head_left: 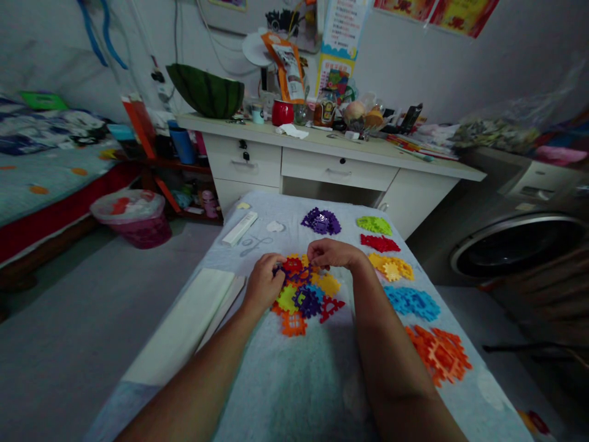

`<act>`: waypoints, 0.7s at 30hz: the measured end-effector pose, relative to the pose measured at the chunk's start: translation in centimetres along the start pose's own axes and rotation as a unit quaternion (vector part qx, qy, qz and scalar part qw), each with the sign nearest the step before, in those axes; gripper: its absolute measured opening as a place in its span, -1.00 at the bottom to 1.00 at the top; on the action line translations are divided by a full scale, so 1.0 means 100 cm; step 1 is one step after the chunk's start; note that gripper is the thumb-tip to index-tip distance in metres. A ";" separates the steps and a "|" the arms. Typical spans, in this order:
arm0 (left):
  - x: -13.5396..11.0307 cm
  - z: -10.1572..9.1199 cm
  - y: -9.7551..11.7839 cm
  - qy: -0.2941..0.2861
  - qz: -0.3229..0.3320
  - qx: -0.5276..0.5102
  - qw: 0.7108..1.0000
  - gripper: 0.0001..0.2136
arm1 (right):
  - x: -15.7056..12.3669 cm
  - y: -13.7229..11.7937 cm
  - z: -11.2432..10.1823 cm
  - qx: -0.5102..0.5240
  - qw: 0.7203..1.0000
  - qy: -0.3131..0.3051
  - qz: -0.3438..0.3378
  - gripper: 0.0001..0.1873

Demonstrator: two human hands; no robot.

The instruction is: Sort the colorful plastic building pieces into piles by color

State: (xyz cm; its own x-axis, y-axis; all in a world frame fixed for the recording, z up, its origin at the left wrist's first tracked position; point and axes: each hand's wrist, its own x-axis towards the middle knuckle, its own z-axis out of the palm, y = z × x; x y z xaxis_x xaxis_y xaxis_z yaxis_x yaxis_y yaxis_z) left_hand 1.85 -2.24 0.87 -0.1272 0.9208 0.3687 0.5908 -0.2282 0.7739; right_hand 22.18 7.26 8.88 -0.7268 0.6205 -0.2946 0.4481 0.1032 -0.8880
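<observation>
A mixed pile of toothed plastic building pieces (pixel 304 294) in purple, orange, yellow, red, lime and blue lies mid-table. At its left edge, my left hand (pixel 264 282) has thumb and fingers closed around a purple toothed piece (pixel 278 269), partly hidden by the fingers. Over the pile's far right side, my right hand (pixel 335 253) is curled in a pinch; whatever is between its fingertips is hidden. Just below it are yellow pieces (pixel 329 283). A red triangular piece (pixel 331 308) and an orange square piece (pixel 293 324) lie at the near side.
Sorted heaps run down the right: lime (pixel 373 224), red (pixel 380 243), yellow (pixel 392 267), blue (pixel 412 302) and orange (pixel 442 356). A purple heap (pixel 321 221) lies at the far end. White boxes (pixel 184 325) line the left edge. A cluttered desk (pixel 317 147) stands beyond.
</observation>
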 end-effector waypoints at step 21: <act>-0.001 0.006 -0.005 -0.003 0.016 0.004 1.000 -0.74 | 0.021 0.079 -0.032 -0.143 0.741 0.655 -0.006 -0.79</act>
State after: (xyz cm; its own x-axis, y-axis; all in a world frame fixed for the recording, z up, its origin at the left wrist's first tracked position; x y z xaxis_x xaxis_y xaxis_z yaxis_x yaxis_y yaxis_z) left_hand 1.99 -2.03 0.12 -0.1022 0.9150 0.3903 0.6006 -0.2560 0.7575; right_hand 25.85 11.83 2.42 0.3147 0.8213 0.4759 0.6744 0.1594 -0.7209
